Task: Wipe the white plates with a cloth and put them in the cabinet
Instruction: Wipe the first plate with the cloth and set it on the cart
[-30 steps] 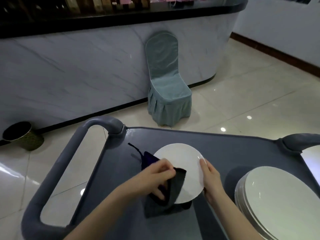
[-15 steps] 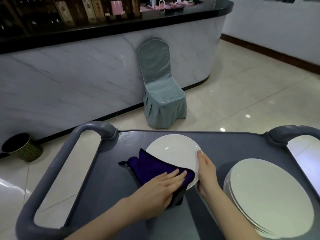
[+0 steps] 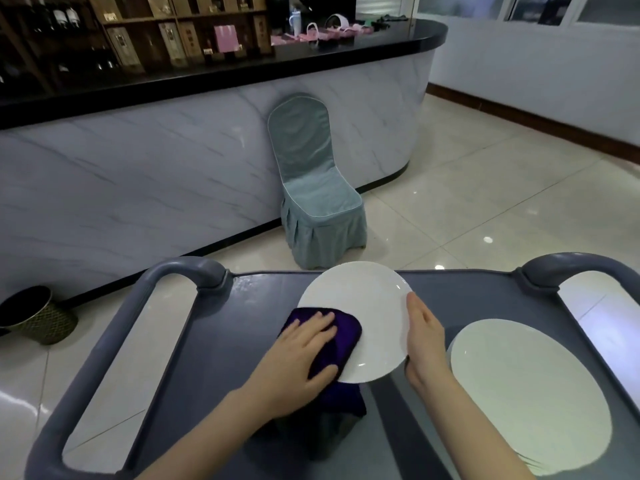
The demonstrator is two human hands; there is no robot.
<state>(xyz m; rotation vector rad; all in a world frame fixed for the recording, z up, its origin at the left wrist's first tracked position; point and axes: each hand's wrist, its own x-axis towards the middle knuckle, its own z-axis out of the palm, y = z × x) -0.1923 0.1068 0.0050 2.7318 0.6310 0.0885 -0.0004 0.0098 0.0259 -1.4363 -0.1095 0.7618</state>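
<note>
A round white plate [image 3: 374,313] is held a little above the grey cart top [image 3: 256,313], tilted toward me. My right hand [image 3: 424,341] grips its right rim, with the thumb along the top edge. My left hand [image 3: 298,355] lies flat, fingers straight, pressing a purple cloth [image 3: 344,336] onto the plate's lower left part. The cloth folds over the rim and hangs below the plate. A stack of white plates [image 3: 526,393] sits on the cart at the right.
The cart has looped grey handles at the left [image 3: 180,268] and right [image 3: 571,265]. Beyond it a teal covered chair [image 3: 315,199] stands against a marble bar counter [image 3: 138,188]. A dark woven bin [image 3: 38,317] sits on the tiled floor at the left.
My left hand went from clutching the bunched cloth to lying flat on it and rubbing across the plate's left side. The plate rose and moved farther away. The view tilted up.
</note>
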